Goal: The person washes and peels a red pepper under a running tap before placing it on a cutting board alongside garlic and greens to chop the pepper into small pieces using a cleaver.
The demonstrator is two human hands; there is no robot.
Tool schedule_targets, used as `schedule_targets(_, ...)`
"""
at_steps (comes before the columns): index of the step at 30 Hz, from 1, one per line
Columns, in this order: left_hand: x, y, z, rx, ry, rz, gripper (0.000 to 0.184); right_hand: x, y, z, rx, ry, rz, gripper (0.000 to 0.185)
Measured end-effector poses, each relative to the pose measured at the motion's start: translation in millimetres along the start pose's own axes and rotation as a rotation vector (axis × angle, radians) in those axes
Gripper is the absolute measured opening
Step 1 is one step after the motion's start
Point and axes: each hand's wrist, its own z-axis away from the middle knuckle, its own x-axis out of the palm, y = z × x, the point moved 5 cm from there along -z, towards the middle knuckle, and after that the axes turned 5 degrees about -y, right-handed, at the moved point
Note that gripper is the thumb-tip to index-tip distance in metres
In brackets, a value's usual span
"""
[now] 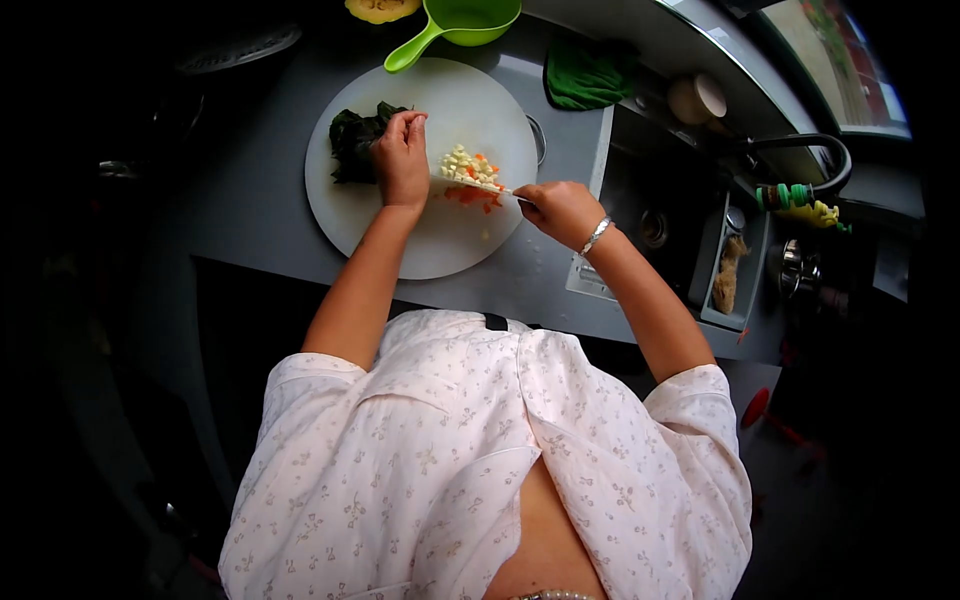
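My right hand (563, 213), with a bracelet at the wrist, is closed around the handle of a knife (500, 189). The thin blade reaches left over a heap of diced pale and orange vegetable pieces (468, 168) on a round white cutting board (440, 250). More orange bits lie just below the blade. On the board's left half my left hand (402, 158) has its fingers curled in, beside a dark green bunch of leaves (352, 145). Whether anything is pinched in those fingers is hidden.
A green dipper (470, 18) and a cut yellow fruit or squash (382, 8) stand beyond the board. Green cloth (588, 78) lies near the sink (640, 170). The faucet (835, 160) and a grey caddy (722, 318) are at the right.
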Motion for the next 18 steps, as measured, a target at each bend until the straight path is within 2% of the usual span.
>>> schedule_targets(2,1.1,-8.5,1.3,-0.037,-0.01,-0.061,0.014,6.5,-0.6,-4.3,0.045,-0.041,0.057,0.017)
schedule_targets(4,1.2,-10.4,4.7,0.104,0.092,-0.013,0.013,12.9,1.5,-5.7,0.06,-0.05,0.028,0.017)
schedule_targets(8,1.8,-4.2,3.2,0.16,0.1,-0.027,0.013,15.6,4.9,-5.0,0.029,0.004,0.046,0.017)
schedule_targets(11,-6.3,-0.6,8.9,-0.001,0.032,0.03,0.015,8.6,-0.8,-0.3,0.004,0.015,0.059,0.017)
schedule_targets(14,-17.0,13.8,4.1,0.045,0.089,-0.002,0.013,-11.0,-11.3,-2.2,-0.013,0.04,0.049,0.017)
schedule_targets(18,-12.6,-3.2,-1.1,0.046,0.094,-0.041,0.014,-2.8,-2.9,-16.7,-0.034,-0.03,0.069,0.015)
